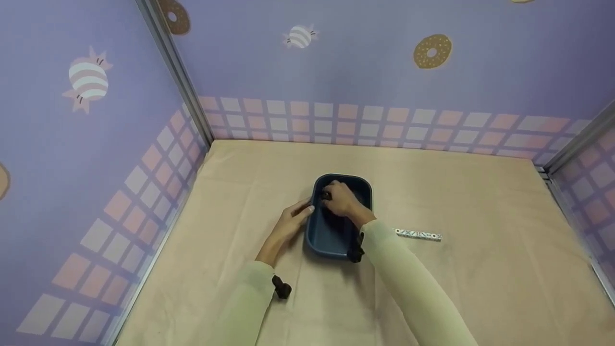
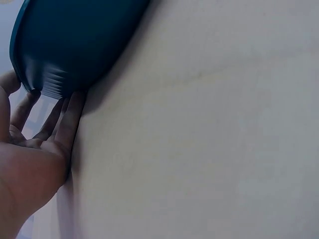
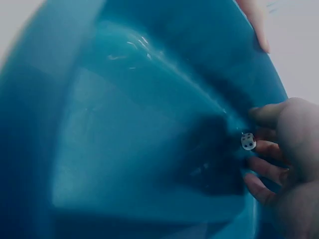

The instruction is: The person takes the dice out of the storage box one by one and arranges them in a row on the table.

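A deep blue plastic basin (image 1: 330,240) stands on the cloth-covered table in the head view. Outside its left wall is my left hand (image 1: 288,222), the thumb at the rim and the extended fingers against the outer side. In the left wrist view those fingers (image 2: 70,117) meet the basin's ribbed end. My right hand (image 1: 340,199) reaches down inside the basin, near its far left part. A small white die (image 3: 248,141) with dark pips shows at its bent fingertips, beside the basin wall, with the thumb apart from it.
A narrow white strip with small coloured marks (image 1: 418,234) lies on the table right of the basin. Purple panels (image 1: 365,77) printed with sweets and doughnuts enclose the table at the back and sides. A dark wrist mount (image 1: 282,287) sits on the left sleeve.
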The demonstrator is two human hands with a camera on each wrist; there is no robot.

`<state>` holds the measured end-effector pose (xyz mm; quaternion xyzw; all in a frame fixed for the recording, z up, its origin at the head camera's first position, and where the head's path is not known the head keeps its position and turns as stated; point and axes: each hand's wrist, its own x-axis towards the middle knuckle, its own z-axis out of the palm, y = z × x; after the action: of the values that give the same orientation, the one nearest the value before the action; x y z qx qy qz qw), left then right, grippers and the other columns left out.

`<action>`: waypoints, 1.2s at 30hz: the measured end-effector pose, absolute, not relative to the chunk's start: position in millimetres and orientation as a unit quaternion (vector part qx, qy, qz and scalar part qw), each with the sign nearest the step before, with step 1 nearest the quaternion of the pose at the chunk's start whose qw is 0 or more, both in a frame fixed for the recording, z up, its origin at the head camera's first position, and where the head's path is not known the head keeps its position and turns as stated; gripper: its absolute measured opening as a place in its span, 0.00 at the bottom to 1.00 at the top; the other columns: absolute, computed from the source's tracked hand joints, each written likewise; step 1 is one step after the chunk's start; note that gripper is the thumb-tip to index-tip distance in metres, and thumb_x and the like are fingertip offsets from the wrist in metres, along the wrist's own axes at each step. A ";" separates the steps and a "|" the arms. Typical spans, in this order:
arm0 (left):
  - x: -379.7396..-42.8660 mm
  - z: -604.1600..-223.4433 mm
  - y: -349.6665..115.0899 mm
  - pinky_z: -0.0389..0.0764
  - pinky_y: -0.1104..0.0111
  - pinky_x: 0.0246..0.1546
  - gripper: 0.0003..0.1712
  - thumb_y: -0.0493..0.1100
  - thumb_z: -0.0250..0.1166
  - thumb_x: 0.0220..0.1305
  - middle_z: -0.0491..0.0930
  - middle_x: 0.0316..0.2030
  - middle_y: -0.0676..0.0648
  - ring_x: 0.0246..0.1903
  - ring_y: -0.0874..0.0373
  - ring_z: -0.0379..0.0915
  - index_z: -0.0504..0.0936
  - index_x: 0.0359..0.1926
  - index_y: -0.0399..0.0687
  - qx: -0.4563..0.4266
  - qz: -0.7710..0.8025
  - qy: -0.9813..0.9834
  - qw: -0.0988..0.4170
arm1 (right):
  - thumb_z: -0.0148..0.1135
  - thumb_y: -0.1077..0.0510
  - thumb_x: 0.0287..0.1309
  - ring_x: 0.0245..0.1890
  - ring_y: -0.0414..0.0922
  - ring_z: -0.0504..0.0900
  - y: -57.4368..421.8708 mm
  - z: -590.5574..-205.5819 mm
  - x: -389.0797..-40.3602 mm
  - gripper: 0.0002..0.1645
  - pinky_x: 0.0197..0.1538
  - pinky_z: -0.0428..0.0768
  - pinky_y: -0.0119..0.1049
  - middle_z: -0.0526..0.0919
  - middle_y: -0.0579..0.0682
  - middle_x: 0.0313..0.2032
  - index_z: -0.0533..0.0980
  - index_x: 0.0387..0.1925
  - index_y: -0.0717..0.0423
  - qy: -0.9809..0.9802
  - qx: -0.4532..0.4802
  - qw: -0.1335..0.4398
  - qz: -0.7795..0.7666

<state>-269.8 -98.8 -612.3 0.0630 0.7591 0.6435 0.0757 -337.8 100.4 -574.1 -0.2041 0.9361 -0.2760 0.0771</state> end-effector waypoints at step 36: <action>-271.5 -610.5 -95.5 0.61 0.49 0.78 0.33 0.52 0.62 0.80 0.67 0.76 0.37 0.78 0.39 0.57 0.71 0.77 0.41 0.061 0.656 0.748 0.078 | 0.71 0.65 0.66 0.36 0.43 0.83 251.5 -496.5 -268.3 0.03 0.42 0.86 0.43 0.85 0.47 0.35 0.83 0.40 0.59 0.874 -0.294 -0.037 -0.384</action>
<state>-271.5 -95.5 -610.5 0.0614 0.7484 0.6557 0.0783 -268.3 251.5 -496.5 -0.2935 0.8745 -0.3844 -0.0372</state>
